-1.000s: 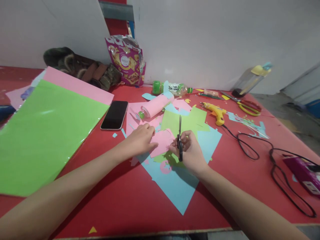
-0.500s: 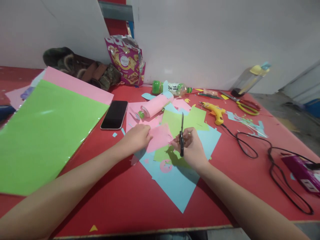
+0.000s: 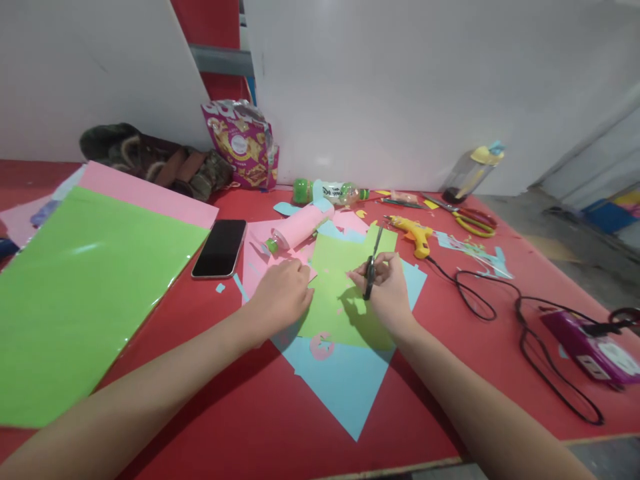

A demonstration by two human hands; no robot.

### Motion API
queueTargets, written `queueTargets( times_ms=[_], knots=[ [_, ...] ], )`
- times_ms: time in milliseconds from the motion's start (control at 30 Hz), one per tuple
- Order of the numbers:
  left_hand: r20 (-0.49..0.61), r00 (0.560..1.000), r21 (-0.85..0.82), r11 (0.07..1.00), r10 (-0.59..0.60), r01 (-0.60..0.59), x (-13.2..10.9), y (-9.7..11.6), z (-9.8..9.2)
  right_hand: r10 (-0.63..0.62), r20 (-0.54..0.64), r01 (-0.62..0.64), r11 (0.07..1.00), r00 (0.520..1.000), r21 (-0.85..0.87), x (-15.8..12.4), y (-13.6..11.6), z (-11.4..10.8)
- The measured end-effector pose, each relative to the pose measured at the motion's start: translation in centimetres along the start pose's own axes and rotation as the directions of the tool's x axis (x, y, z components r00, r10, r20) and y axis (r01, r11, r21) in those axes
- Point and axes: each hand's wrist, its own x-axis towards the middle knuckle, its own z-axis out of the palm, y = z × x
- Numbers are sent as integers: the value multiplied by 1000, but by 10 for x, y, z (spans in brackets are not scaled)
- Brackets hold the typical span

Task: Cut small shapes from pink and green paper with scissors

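Observation:
My right hand has black-handled scissors hanging on it, blades pointing up and away. A tiny pink paper scrap shows at its thumb and fingertip. To the left, my left hand is closed, its fingers curled down over the papers. Pink paper shows just beyond its knuckles; what the fingers hold, if anything, is hidden. Between the hands lies green paper on top of a blue sheet. A pink round cutout rests near the green edge.
A pink-wrapped bottle lies behind the papers, with a green-capped bottle beyond. A phone and a large green sheet are on the left. Rightward lie a yellow glue gun, its black cord and a purple power strip.
The pink paper between my hands has gone from over the green sheet, exposing it. Pink paper now shows behind my left hand. My right hand still has the scissors; the view has shifted slightly.

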Motion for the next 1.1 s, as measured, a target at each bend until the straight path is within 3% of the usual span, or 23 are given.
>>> queueTargets(
  times_ms=[67,200,333,433,567,700,800,933,1100],
  knots=[
    [7,1000,-50,998,27,-27,23,3,4,-15,-66,16,1000,998,17,6,0,-3],
    [29,999,-137,990,-27,31,91,16,13,-107,-198,120,991,974,55,11,1,-5],
    [50,985,-188,967,-166,172,152,41,28,-183,-306,195,981,934,9,17,3,-12],
    [34,951,-210,928,-307,307,173,57,40,-189,-355,204,979,915,3,25,5,-20],
    [25,898,-244,868,-440,432,180,72,47,-180,-421,199,980,889,1,34,8,-28],
    [62,882,-326,826,-467,460,180,79,48,-169,-447,185,983,878,-7,36,9,-29],
    [59,899,-442,796,-435,414,179,76,44,-182,-447,192,981,876,-24,34,6,-29],
    [-40,905,-638,708,-424,304,167,59,31,-231,-410,225,972,882,-65,30,0,-28],
    [-86,918,-835,531,-387,146,116,44,22,-314,-278,284,948,908,-144,20,1,-20]
  ],
)
